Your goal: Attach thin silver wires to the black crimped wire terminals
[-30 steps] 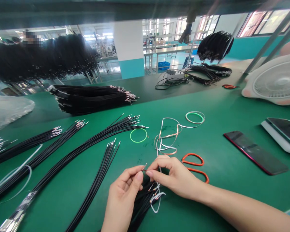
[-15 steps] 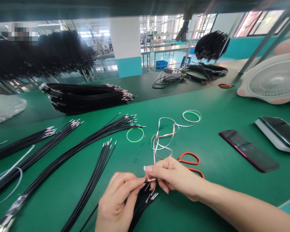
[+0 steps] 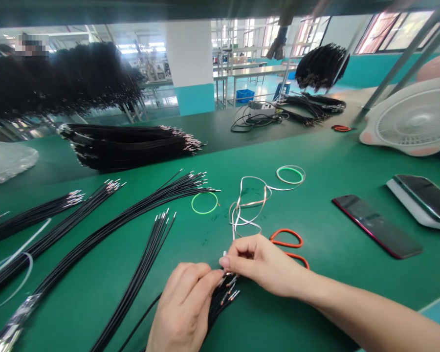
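Observation:
My left hand (image 3: 185, 308) is pinched closed on a black cable (image 3: 141, 321), which trails out below it to the lower left. Thumb and fingertips of my right hand (image 3: 266, 266) are closed on a thin white strip (image 3: 234, 231), whose short end pokes up beside the thumb. The fingertips of both hands nearly meet, hiding the tip of the held cable. Right under them lies a bundle of black cables (image 3: 217, 305) with bare silver and copper-coloured ends. Beyond my right hand, the white strip lies in loose loops. Orange-handled scissors (image 3: 288, 238) are partly behind my right wrist.
Several black cable bundles (image 3: 132, 288) lie on the green table at left, with a thick looped bundle (image 3: 132, 146) behind. A green ring (image 3: 192, 204) and green-and-white coil (image 3: 277, 174) lie ahead. Phones (image 3: 377, 226) and a white fan (image 3: 421, 120) are at right.
My right hand's fingers have curled in and shifted slightly over the cable ends. The silver cable tip seen between the hands before is now covered. My left hand has moved slightly right.

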A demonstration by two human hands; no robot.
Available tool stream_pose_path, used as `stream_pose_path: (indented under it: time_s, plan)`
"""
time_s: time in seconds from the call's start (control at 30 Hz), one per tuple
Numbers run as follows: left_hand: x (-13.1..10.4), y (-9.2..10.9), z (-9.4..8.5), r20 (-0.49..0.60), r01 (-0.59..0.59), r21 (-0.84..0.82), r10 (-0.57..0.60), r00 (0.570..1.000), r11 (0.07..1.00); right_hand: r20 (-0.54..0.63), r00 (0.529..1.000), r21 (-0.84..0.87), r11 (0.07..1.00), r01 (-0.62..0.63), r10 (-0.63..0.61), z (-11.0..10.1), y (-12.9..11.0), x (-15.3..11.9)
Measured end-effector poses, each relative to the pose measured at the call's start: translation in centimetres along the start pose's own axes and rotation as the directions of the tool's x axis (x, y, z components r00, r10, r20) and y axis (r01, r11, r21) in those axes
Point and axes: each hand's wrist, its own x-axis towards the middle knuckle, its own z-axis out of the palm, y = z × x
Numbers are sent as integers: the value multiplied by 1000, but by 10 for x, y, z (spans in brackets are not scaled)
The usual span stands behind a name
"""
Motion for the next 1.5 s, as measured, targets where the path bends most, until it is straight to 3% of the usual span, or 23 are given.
stream_pose_path:
  time_s: [0.43,0.87,1.07,1.3,1.5]
  plan:
    - [-2,1,3,62,35,102,-41,997,994,5,998,-43,997,68,-68,-1,3,0]
    - [2,11,10,113,266,36,-269,957,963,50,995,-107,990,93,-88,-4,2,2]
    - [1,7,13,171,394,-67,-378,910,917,42,985,-295,940,171,-166,-6,2,3]
    - [5,8,14,212,515,-140,-482,850,846,130,965,-408,875,260,-226,-12,0,3]
    - [13,1,13,277,633,-325,-570,774,703,103,959,-426,859,284,-266,-11,-3,6]
